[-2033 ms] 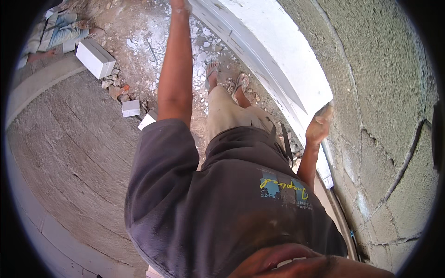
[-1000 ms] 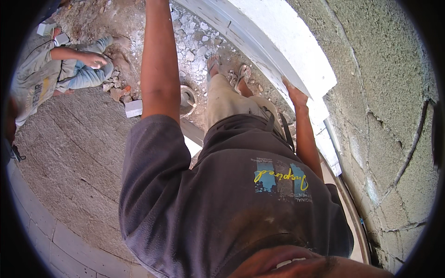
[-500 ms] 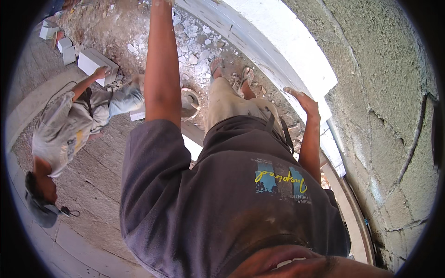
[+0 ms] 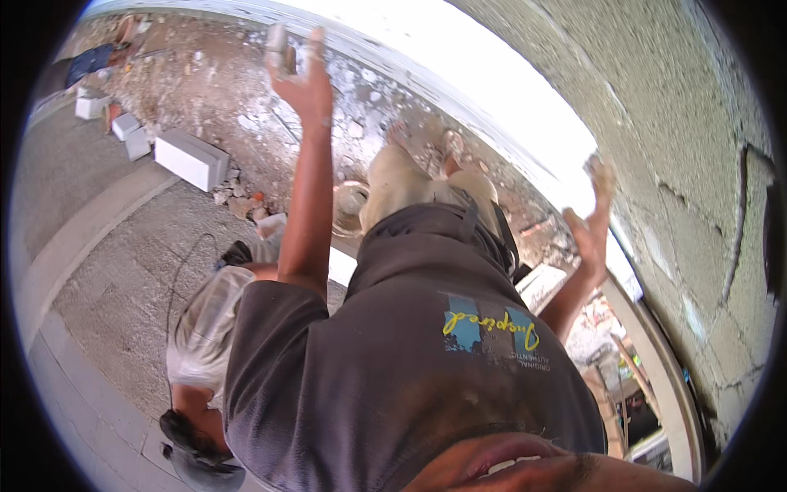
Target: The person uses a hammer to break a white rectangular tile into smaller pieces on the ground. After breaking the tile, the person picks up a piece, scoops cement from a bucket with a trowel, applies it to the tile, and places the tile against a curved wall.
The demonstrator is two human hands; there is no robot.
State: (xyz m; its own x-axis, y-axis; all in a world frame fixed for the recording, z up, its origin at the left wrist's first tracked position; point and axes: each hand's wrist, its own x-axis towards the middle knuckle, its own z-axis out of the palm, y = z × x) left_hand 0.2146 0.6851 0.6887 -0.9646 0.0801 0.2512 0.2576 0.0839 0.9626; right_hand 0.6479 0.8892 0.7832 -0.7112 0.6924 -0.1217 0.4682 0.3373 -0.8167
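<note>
So the left hand (image 4: pixel 302 78) is reaching way out in front, fingers curled around a small grey object (image 4: pixel 277 49). It might be a tool handle or a chunk of mortar, but it's right up at the blurry rim, so I can't honestly tell. The right hand (image 4: pixel 592 225) is spread open, fingers splayed, hovering near or maybe resting on the rough rendered wall (image 4: pixel 697 123) beside the white ledge (image 4: pixel 525 123).

What's worrying me: the person seems to be standing up high, feet (image 4: pixel 422 143) planted right by that ledge, with the rubble-covered ground (image 4: pixel 221 90) far below. With only an open palm on the wall and the other arm stretched out, balance is looking sketchy. One lean too far and the weight is going over the edge.

Bigger issue is that another person in a pale shirt (image 4: pixel 205 328) is crouching directly underneath the outstretched arm. If the grey thing is slipping out of those fingers, it's dropping right onto them.

Other stuff around: white blocks (image 4: pixel 190 158) lying on the dirt, a round bucket (image 4: pixel 351 205) next to the trouser leg, a dark cable (image 4: pixel 184 262) trailing across the concrete floor (image 4: pixel 106 271), and a door frame (image 4: pixel 656 369) lower right.
</note>
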